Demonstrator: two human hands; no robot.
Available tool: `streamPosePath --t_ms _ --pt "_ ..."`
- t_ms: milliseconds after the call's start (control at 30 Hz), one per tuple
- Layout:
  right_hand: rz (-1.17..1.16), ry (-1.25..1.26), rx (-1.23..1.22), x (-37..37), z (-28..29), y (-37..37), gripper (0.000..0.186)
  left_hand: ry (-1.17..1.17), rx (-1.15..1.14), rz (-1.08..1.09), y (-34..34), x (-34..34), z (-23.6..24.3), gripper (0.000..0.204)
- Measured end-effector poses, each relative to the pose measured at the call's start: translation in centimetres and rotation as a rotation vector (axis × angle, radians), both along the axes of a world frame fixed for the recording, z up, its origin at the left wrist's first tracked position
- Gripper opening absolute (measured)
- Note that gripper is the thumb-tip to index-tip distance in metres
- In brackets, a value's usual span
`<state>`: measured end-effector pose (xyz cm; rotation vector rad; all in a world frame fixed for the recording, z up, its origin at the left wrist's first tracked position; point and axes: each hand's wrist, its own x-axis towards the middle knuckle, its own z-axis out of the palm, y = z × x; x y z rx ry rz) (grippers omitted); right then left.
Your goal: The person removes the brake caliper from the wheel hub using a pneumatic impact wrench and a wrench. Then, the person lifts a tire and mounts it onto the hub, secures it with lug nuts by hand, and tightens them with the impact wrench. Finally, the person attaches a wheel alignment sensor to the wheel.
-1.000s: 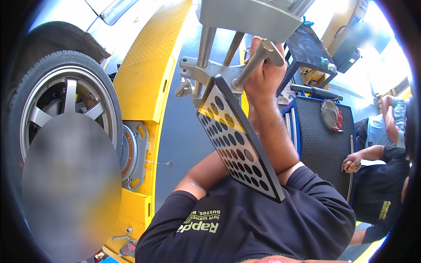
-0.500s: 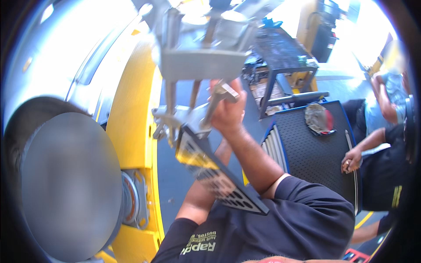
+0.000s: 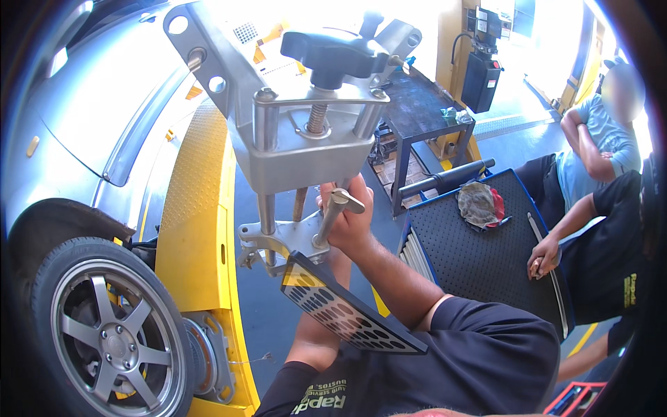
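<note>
A silver wheel alignment clamp (image 3: 309, 163) with a black star-shaped knob (image 3: 337, 55) and a threaded rod is held up in front of me. A flat dark target panel (image 3: 351, 313) with rows of dark ovals slants down from its lower end. My right hand (image 3: 353, 221) is closed around the lower part of the clamp, just behind a silver wing screw (image 3: 340, 205). My left forearm (image 3: 316, 340) rises behind the target panel. The clamp, the panel and my right hand hide the left fingers.
On the left, a grey car's wheel (image 3: 111, 340) stands beside a yellow lift ramp (image 3: 194, 243). At right are a tool cart (image 3: 479, 257) with a rag (image 3: 479, 203) and a co-worker's hand (image 3: 545, 257). Another person (image 3: 590, 146) stands with crossed arms behind. A metal table (image 3: 424, 104) lies beyond.
The clamp sits lower in view, its knob and upper arms now showing fully and sharply. My right hand keeps its hold. The cart and table have shifted left in view.
</note>
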<state>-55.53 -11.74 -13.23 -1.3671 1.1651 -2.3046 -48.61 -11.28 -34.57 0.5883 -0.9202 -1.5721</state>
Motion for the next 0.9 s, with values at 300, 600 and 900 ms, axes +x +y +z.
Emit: streamPosePath --t_ms 300,600,900 --pt "0.031 -0.009 0.013 1.2 -0.4 0.1 0.019 0.176 0.05 -0.365 1.0 -0.1 -3.7 0.048" --pt "0.017 0.221 -0.029 3.2 -1.4 0.5 0.016 -0.601 -0.131 -0.316 12.8 23.2 -5.3 0.017" --pt "0.313 0.135 0.026 13.8 -4.8 -2.1 0.011 -0.27 0.276 0.407 11.0 25.9 0.2 0.025"
